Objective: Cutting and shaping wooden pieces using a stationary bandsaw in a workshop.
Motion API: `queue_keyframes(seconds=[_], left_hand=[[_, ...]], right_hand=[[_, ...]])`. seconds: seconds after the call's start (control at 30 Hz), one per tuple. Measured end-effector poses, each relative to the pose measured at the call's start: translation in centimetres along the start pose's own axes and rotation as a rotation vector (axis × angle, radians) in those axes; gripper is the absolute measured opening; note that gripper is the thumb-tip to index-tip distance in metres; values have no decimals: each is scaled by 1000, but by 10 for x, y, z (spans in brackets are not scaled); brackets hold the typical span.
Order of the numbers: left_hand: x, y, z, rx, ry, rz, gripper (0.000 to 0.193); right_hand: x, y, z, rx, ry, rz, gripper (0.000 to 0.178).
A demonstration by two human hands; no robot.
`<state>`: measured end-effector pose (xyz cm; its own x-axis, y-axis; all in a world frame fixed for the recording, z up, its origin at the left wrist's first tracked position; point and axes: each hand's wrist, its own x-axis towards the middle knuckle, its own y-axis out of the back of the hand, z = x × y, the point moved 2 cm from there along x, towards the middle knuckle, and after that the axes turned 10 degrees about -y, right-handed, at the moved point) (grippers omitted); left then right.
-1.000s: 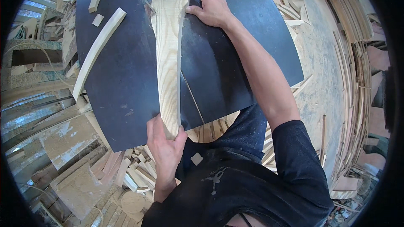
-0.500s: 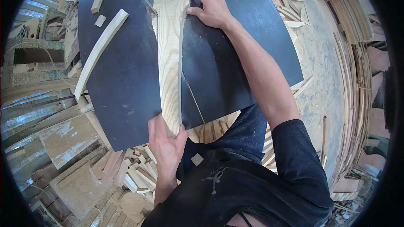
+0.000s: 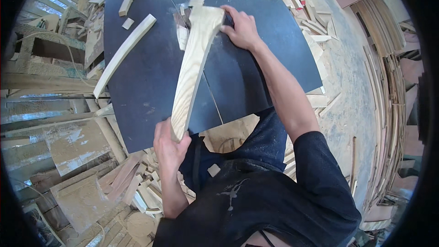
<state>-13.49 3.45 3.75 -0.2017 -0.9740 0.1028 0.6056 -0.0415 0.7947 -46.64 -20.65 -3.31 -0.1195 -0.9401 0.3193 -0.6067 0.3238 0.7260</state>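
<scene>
A pale, shaped board (image 3: pixel 196 66), wide at the far end and narrow at the near end, lies slantwise over the dark saw table (image 3: pixel 151 87). My left hand (image 3: pixel 170 145) is closed round its narrow near end, just past the table's front edge. My right hand (image 3: pixel 241 28) grips the right side of the wide far end, thumb and fingers on the corner. A thin saw blade (image 3: pixel 173 1) stands left of the board's far end. Beside the board lies a thin offcut (image 3: pixel 182 38); a small wood scrap (image 3: pixel 196 2) sits at its far end.
Left on the table lie a curved wood strip (image 3: pixel 125 54), a small square scrap (image 3: pixel 128 23) and a short block (image 3: pixel 127 2). A slot (image 3: pixel 213 96) runs to the front edge. Offcuts are heaped below left; long boards (image 3: pixel 388 105) lie at the right.
The board's far end has swung right and back toward me, away from the blade, so it now slants. The thin offcut shows apart from it. Both hands keep their hold; the view has shifted slightly.
</scene>
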Motion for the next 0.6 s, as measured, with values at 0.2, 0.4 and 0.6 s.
queue_keyframes(seconds=[0.2,0.4,0.6], left_hand=[[-63,30,-25,-13,-56,23,55],[-169,50,-51,61,97,-20,54],[-227,32,-39,233,-136,177,58]], right_hand=[[-77,19,-32,13,-59,-32,63],[-148,19,-77,35,31,-227,58],[-243,33,-92,931,-388,193,42]])
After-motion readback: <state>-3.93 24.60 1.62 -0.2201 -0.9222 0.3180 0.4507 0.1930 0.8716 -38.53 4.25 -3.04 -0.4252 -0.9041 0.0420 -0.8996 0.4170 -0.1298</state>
